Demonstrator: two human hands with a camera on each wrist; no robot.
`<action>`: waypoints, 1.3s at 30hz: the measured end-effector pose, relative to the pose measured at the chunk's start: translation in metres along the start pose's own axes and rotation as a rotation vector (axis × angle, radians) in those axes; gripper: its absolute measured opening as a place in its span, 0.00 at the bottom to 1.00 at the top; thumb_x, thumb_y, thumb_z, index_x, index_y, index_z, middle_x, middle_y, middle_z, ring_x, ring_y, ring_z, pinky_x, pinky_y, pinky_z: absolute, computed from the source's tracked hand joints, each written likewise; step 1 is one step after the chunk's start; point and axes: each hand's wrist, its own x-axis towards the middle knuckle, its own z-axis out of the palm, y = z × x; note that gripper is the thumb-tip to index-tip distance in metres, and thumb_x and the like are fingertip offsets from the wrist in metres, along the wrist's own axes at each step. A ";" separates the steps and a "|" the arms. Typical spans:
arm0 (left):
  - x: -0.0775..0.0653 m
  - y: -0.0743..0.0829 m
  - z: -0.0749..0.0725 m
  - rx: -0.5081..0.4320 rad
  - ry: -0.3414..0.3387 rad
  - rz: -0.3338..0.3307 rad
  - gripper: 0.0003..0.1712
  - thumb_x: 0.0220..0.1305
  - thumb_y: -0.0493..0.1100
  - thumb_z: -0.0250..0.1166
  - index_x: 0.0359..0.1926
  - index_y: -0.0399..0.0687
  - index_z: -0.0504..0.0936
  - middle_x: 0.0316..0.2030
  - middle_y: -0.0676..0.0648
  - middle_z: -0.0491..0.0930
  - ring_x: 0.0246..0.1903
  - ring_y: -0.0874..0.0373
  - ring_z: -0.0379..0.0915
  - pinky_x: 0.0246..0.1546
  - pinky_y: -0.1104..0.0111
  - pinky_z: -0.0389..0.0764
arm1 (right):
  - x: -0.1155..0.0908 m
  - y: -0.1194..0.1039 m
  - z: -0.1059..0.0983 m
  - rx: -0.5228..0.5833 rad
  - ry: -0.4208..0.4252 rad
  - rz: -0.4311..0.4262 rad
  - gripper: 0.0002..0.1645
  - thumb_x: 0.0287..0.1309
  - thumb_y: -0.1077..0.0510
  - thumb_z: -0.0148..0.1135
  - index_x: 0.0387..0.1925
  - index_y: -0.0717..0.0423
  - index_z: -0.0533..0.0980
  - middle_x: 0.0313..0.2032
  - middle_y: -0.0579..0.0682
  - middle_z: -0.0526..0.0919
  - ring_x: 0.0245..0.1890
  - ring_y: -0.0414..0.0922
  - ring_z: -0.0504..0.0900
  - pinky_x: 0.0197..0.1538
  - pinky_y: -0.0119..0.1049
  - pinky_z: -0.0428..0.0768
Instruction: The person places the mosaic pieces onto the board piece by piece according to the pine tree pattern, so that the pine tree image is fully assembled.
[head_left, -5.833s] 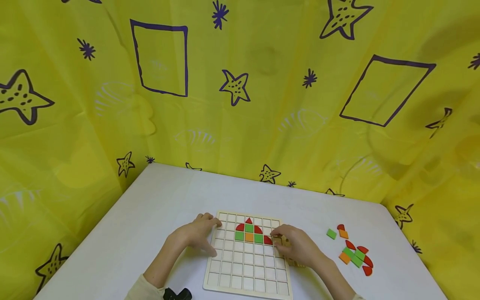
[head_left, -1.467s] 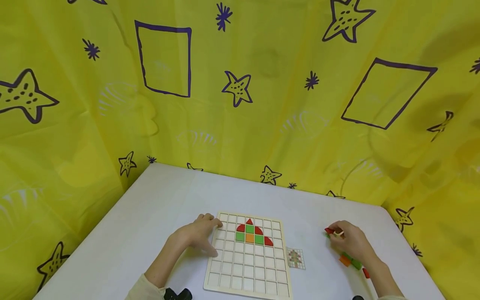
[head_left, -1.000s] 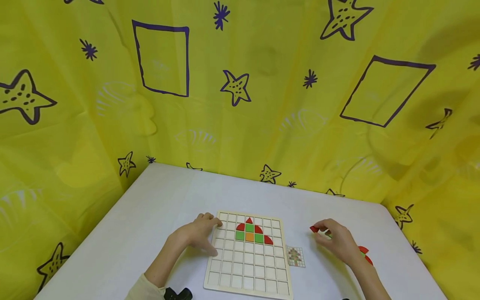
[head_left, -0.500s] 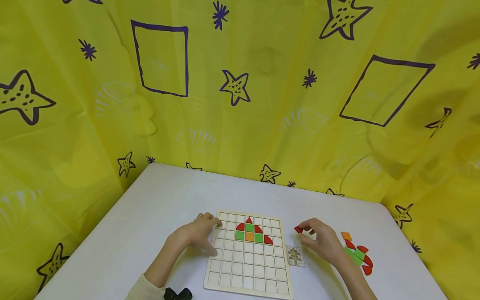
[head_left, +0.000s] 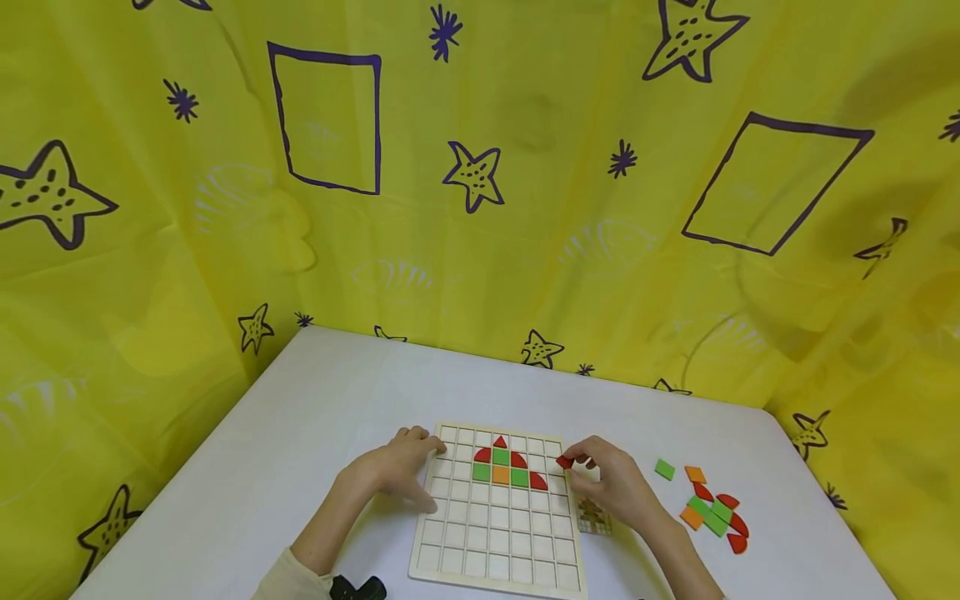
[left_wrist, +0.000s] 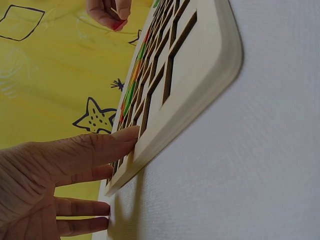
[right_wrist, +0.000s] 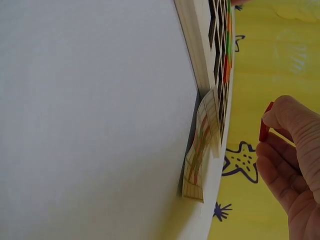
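A pale wooden grid board lies on the table in the head view. Red, green and orange tiles form a stepped, tree-like shape in its upper rows. My left hand rests at the board's left edge; the left wrist view shows the thumb lying on the rim, fingers extended beside it. Over the board's right edge, my right hand pinches a red tile between thumb and fingers. The right wrist view shows that red tile edge-on, held above the board.
A small patterned card lies against the board's right side, partly under my right hand. Several loose tiles are grouped farther right, with a green square apart. A black object sits near my left sleeve. Yellow patterned curtain surrounds the table.
My right hand has left one red tile in the third row, taken another from the loose group and carried it left to the board. An orange tile there shifted slightly. The left hand stays put.
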 end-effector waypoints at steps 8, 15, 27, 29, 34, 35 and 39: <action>0.000 0.002 -0.001 -0.006 -0.005 -0.017 0.43 0.42 0.49 0.85 0.61 0.46 0.78 0.62 0.39 0.71 0.66 0.40 0.64 0.61 0.43 0.74 | 0.009 -0.013 0.009 0.020 -0.064 -0.007 0.15 0.52 0.69 0.72 0.40 0.52 0.83 0.39 0.39 0.84 0.38 0.41 0.81 0.42 0.38 0.84; 0.000 0.003 -0.001 -0.010 -0.014 -0.031 0.43 0.43 0.50 0.85 0.61 0.47 0.78 0.64 0.38 0.71 0.68 0.39 0.62 0.61 0.41 0.73 | 0.015 -0.020 0.018 0.031 -0.091 -0.037 0.14 0.53 0.67 0.71 0.41 0.51 0.83 0.39 0.39 0.83 0.38 0.40 0.79 0.42 0.37 0.83; 0.000 0.002 0.000 -0.023 -0.009 -0.036 0.44 0.43 0.49 0.85 0.61 0.47 0.78 0.64 0.38 0.70 0.68 0.37 0.61 0.62 0.40 0.73 | 0.026 -0.038 0.034 0.074 -0.174 -0.068 0.11 0.56 0.66 0.72 0.41 0.53 0.82 0.39 0.42 0.84 0.40 0.41 0.82 0.45 0.36 0.84; 0.000 0.002 0.001 -0.025 -0.006 -0.032 0.44 0.42 0.49 0.85 0.61 0.47 0.78 0.64 0.38 0.71 0.68 0.38 0.62 0.61 0.41 0.73 | 0.029 -0.041 0.037 0.057 -0.180 -0.099 0.11 0.55 0.66 0.72 0.40 0.54 0.82 0.39 0.42 0.84 0.39 0.41 0.82 0.45 0.36 0.84; 0.000 0.002 0.000 -0.027 -0.003 -0.022 0.44 0.42 0.49 0.85 0.61 0.46 0.78 0.63 0.38 0.71 0.66 0.40 0.63 0.61 0.41 0.74 | 0.037 -0.050 0.045 -0.019 -0.201 -0.168 0.10 0.54 0.64 0.72 0.39 0.52 0.82 0.38 0.43 0.84 0.39 0.40 0.81 0.46 0.34 0.83; -0.001 0.002 0.000 -0.027 -0.003 -0.021 0.44 0.42 0.49 0.85 0.61 0.46 0.78 0.63 0.38 0.71 0.66 0.40 0.63 0.61 0.41 0.74 | 0.039 -0.052 0.046 -0.029 -0.213 -0.169 0.10 0.55 0.63 0.72 0.39 0.52 0.82 0.38 0.43 0.84 0.39 0.40 0.81 0.46 0.33 0.82; -0.001 0.002 -0.001 -0.030 -0.005 -0.020 0.43 0.42 0.48 0.85 0.61 0.46 0.78 0.62 0.38 0.71 0.66 0.40 0.63 0.60 0.42 0.74 | 0.045 -0.059 0.050 -0.045 -0.260 -0.186 0.09 0.55 0.64 0.70 0.39 0.52 0.83 0.38 0.43 0.83 0.37 0.40 0.79 0.44 0.32 0.81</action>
